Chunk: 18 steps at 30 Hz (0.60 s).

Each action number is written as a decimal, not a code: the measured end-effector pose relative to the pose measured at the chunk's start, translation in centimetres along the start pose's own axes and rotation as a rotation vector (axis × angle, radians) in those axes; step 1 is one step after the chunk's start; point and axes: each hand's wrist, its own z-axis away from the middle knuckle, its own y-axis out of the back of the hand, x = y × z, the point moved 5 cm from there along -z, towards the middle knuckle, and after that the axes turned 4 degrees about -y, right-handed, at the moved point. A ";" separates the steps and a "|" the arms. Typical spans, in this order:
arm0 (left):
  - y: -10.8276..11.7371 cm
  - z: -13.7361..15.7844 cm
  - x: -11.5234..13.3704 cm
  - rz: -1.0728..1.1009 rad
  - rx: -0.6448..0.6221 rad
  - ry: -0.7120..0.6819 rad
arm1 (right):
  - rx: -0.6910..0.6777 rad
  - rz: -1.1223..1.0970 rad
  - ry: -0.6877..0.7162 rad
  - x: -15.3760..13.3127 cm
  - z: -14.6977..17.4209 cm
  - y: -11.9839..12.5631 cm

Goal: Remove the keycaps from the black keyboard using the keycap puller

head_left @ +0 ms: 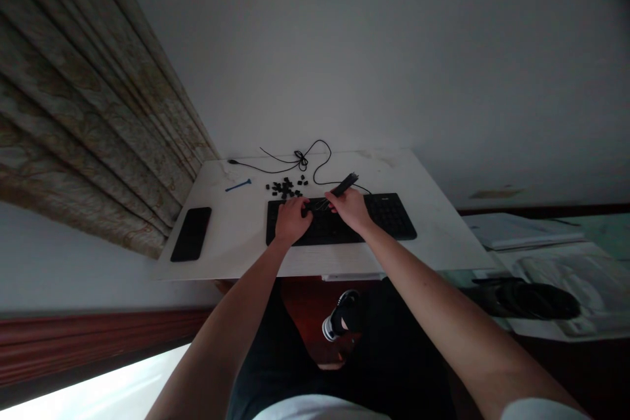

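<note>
A black keyboard (pixel 335 231) lies along the front of the white table. In my right hand (pixel 352 208) is a keycap puller (pixel 346 184) with a dark handle and thin wire loops; its bristle-like end points up and away, its wires toward the left. My left hand (pixel 293 219) rests over the keyboard's left part, thumb and forefinger closed around a small dark piece that looks like a keycap, close to the wire tips. Loose black keycaps (pixel 284 188) lie in a scattered pile just behind the keyboard. Both hands hide some of the keys.
A blue stick-like tool (pixel 238 185) lies left of the keycaps. A black phone (pixel 191 234) is near the table's left edge. The keyboard's cable (pixel 301 161) loops along the back by the wall. Papers (pixel 524 231) and a black object (pixel 536 300) sit on a lower surface at right.
</note>
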 end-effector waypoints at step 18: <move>-0.8 -1.2 1.0 -0.191 -0.103 -0.064 | -0.049 0.510 0.123 -3.1 -0.5 -2.6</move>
